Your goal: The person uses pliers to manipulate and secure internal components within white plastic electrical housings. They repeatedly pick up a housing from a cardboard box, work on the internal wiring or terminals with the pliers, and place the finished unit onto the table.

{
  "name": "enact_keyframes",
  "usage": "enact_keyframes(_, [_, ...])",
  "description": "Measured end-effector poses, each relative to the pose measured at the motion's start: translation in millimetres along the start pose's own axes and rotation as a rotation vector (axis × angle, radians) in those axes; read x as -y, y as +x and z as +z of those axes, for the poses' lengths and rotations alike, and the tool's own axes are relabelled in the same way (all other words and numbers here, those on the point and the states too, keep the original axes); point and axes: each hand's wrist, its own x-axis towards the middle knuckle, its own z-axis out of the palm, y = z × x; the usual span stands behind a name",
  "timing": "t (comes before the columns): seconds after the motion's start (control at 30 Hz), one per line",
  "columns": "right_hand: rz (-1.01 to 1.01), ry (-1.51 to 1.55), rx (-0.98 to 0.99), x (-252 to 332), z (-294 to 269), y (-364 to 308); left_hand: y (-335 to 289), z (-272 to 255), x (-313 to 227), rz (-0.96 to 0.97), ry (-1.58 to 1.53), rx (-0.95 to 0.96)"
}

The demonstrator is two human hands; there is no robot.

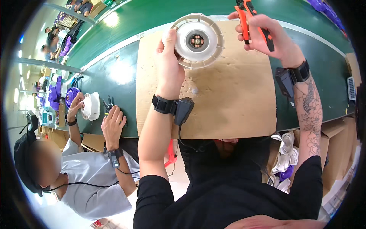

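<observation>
My left hand [170, 68] grips a white round fan housing [181, 49] by its left side, with the thumb on its face. The housing has a slotted outer ring, and copper windings show inside the dark hole at its centre. My right hand [272, 36] is closed round pliers [242, 23] with red-orange and black handles. Their handles are spread, and the jaws point up toward the far edge, apart from the housing. Both hands are raised over a cardboard sheet [232, 103] on the green table [118, 91].
To my left a co-worker [91, 171] holds another white housing [90, 107], with dark pliers [108, 106] by the other hand. Cardboard boxes [339, 149] and white parts [286, 150] stand below the table at right. A green belt [152, 19] runs along the far side.
</observation>
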Motion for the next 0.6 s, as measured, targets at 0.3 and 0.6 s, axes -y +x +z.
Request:
enact_keyframes(0.3, [-0.013, -0.552, 0.091, -7, -16, 8, -5, 7, -4, -0.119, 0.034, 0.084])
enact_keyframes(0.6, [-0.39, -0.771, -0.156, -2, -12, 10, -8, 14, -8, -0.184, -0.043, 0.13])
